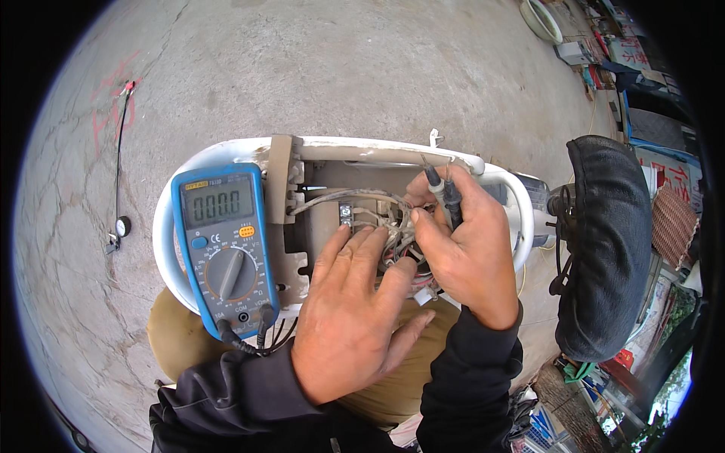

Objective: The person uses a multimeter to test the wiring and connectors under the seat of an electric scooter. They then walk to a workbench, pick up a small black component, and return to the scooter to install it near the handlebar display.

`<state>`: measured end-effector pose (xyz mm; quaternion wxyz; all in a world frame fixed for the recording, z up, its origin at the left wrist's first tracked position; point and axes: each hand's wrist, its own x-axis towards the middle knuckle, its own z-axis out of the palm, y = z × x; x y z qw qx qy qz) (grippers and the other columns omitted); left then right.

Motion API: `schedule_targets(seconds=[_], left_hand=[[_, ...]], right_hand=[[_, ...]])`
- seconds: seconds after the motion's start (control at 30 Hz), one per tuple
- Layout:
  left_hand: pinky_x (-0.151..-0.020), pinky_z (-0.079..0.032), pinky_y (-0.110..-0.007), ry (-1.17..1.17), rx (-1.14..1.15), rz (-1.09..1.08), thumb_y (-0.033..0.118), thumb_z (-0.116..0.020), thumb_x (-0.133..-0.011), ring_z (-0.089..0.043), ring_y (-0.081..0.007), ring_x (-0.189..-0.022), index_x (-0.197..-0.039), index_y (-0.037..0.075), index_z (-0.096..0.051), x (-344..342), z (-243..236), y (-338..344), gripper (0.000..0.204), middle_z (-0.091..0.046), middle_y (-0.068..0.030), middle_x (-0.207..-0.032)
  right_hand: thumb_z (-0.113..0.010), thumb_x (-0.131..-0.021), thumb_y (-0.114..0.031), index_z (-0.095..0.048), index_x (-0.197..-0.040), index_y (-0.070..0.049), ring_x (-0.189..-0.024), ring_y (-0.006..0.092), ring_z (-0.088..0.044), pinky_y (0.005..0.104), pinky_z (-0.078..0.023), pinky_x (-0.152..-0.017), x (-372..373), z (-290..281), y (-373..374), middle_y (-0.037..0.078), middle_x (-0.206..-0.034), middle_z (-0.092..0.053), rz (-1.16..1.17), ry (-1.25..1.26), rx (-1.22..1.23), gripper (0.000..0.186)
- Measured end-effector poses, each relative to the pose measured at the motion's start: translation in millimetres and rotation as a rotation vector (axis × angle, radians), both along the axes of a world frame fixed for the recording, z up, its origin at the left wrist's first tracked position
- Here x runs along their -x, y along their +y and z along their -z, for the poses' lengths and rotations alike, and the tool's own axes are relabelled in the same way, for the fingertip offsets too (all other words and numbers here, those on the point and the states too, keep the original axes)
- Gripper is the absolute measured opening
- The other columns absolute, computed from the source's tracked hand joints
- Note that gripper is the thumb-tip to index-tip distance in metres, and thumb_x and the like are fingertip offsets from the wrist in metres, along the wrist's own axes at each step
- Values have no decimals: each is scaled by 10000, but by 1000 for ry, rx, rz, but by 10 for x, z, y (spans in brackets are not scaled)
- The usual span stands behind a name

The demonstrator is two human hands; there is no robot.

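My right hand (479,253) is closed around the two test probes (434,181), whose metal tips point up and away from me. Its thumb and index finger also meet at the grey wires (374,195). My left hand (347,321) lies with fingers spread over the open compartment of a white tubular frame (170,226). Its fingertips reach the edge of a small terminal block (346,214) and the wire bundle. A blue multimeter (230,264) rests on the frame to the left, its display showing zeros. Black leads plug into its lower end. My fingers hide part of the wiring.
A black padded seat (608,249) stands at the right. On the concrete floor (302,68) at the left lies a round gauge (122,226) with a thin black hose. A pale basin (541,21) and assorted clutter line the far right.
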<state>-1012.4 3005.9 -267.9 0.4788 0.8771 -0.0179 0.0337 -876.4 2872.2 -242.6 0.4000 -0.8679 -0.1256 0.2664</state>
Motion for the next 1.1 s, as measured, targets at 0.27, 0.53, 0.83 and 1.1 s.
schedule_targets(seconds=[0.27,0.53,0.83,1.1], left_hand=[[-1209,-382,-644,5,16,7,267,-867,-875,-557,-506,-1331,-1284,-9,-588,8,15,5,566,-546,-353,-1358],[-1185,-436,-608,-48,-13,-50,122,-839,-847,-594,-488,-1291,-1337,-26,-556,13,30,-27,585,-567,-323,-1373],[-872,-513,-487,-101,-206,-154,78,-840,-857,-664,-417,-928,-1144,18,-574,-119,124,-116,395,-688,-186,-990],[-654,-521,-350,178,-154,-212,176,-905,-867,-640,-149,-714,-926,-5,-622,-560,34,167,341,-677,-126,-771]], right_hand=[[-670,-956,31,-682,-1250,51,-909,75,-655,242,-528,-778,-4,65,29,75,-1059,-766,15,-66,4,295],[-621,-1053,25,-694,-1254,58,-1053,156,-731,303,-561,-940,217,-163,2,114,-1102,-782,228,-206,-207,217],[-611,-1071,-86,-696,-1216,27,-843,123,-678,334,-539,-763,486,-201,-583,89,-949,-805,133,-384,-113,202],[-699,-954,-102,-714,-1141,39,-855,409,-755,470,-559,-775,423,181,-774,223,-892,-765,32,-471,-73,234]])
